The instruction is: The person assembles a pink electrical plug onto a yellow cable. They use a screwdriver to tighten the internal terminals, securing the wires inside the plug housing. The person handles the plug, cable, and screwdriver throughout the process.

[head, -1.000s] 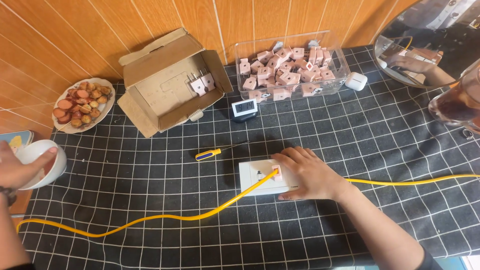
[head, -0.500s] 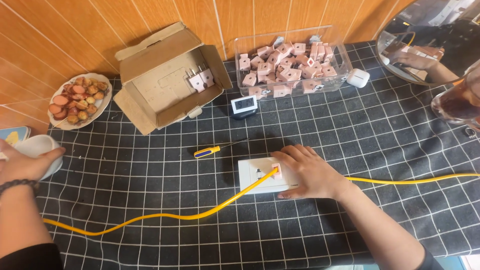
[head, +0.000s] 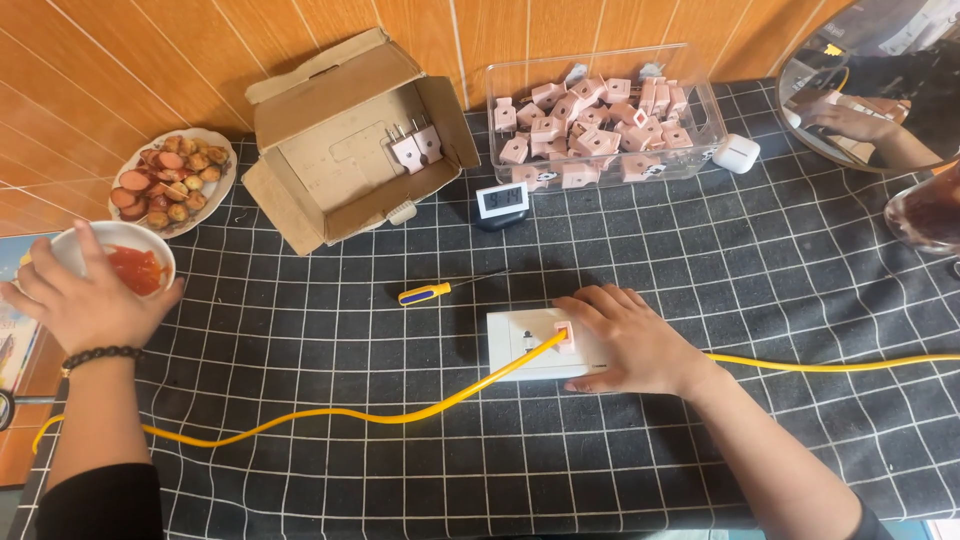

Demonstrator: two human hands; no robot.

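Covering the whole surface, a black grid-patterned cloth (head: 700, 250) carries an open cardboard box (head: 350, 140) and a clear tub of pink plugs (head: 600, 115) along its far edge, with a yellow cable (head: 330, 412) snaking across the near half. Near the middle, the right hand (head: 625, 340) lies flat, fingers loosely spread, on a white socket block (head: 525, 345) with a pink plug (head: 565, 335) just under its fingertips. At the left edge the left hand (head: 85, 300) grips a small white bowl (head: 110, 245) of red sauce, and a yellow-handled screwdriver (head: 425, 293) lies just beyond the block.
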